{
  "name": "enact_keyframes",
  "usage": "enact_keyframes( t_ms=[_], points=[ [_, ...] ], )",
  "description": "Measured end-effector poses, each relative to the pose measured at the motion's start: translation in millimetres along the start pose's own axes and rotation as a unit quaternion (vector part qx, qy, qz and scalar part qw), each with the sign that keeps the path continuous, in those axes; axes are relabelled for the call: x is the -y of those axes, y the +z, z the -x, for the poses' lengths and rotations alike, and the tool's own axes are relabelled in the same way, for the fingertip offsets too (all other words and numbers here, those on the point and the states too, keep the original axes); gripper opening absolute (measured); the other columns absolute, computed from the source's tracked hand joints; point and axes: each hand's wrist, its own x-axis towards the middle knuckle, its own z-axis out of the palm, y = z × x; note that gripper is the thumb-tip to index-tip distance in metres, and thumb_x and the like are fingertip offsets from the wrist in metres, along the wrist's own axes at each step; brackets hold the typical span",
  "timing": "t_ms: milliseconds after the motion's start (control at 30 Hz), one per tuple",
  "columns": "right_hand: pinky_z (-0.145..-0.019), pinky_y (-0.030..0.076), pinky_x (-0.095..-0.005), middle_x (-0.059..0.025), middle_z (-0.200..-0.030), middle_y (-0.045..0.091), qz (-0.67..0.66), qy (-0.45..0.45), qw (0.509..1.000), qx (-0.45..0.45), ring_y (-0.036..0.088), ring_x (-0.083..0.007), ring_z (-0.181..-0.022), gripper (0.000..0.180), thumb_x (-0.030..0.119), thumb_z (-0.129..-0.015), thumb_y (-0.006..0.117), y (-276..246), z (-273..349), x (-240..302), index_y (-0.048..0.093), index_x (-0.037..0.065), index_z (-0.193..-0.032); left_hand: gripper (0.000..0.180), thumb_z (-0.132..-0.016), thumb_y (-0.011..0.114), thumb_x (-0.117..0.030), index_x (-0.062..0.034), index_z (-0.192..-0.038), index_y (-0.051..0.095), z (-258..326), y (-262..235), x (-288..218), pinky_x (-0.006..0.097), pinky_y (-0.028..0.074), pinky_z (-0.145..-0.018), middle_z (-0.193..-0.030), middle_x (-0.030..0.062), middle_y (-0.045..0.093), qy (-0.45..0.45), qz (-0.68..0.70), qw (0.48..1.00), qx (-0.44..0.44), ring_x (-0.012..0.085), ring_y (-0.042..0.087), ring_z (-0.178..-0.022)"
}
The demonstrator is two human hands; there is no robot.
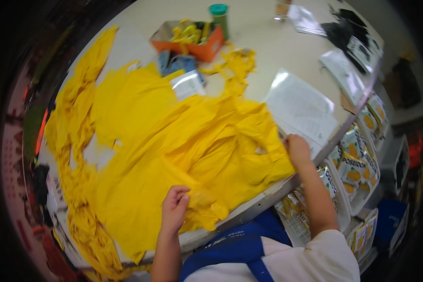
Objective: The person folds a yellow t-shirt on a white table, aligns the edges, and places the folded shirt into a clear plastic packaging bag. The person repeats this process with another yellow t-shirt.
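A large, crumpled yellow cloth [207, 136], apparently a garment, is spread over the near part of the table. At its near edge my left hand [175, 207] is closed, thumb against fingers, on a bunched fold of it. My right hand [298, 149] is at the cloth's right edge, fingers curled in and seeming to pinch it; the fingertips are partly hidden. Behind lies another flat yellow cloth [131, 98], with a small white packet [188, 85] at its right end. A long twisted yellow strip [73, 117] runs down the left side.
An orange box [211, 47] of yellow pieces and a green-lidded container [219, 21] stand at the back. Blue cloth [176, 63] lies before the box. Printed sheets in a clear sleeve [301, 110] lie right. Bins of packets [355, 162] sit beyond the table's right edge.
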Motion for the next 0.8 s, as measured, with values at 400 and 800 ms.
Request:
enact_keyframes(
  t_ms=[400,800],
  points=[
    [-0.065,0.046,-0.0341,-0.0083,-0.083,0.059,-0.344,-0.396,0.851,0.002,0.057,-0.0232,-0.072,0.027,0.008,-0.082,0.062,-126.5,49.9,199.6,0.064,0.004,-0.110,0.018,-0.094,0.049,-0.007,-0.0011,-0.111,0.054,39.0,-9.7,-33.6,0.016,0.033,-0.067,-0.087,-0.0050,0.052,0.072,0.024,0.994,0.085,0.0012,0.040,-0.074],
    [-0.059,0.043,-0.0324,-0.0033,-0.079,0.057,-0.276,-0.509,0.811,0.078,0.054,-0.0220,-0.068,0.040,0.021,-0.071,0.075,-124.0,65.9,242.5,0.068,0.014,-0.111,0.019,-0.095,0.047,-0.008,-0.0010,-0.109,0.057,58.0,-20.8,-45.3,0.018,0.040,-0.076,-0.095,-0.0005,0.058,0.081,-0.032,0.994,0.074,0.0035,0.049,-0.085]
  ],
)
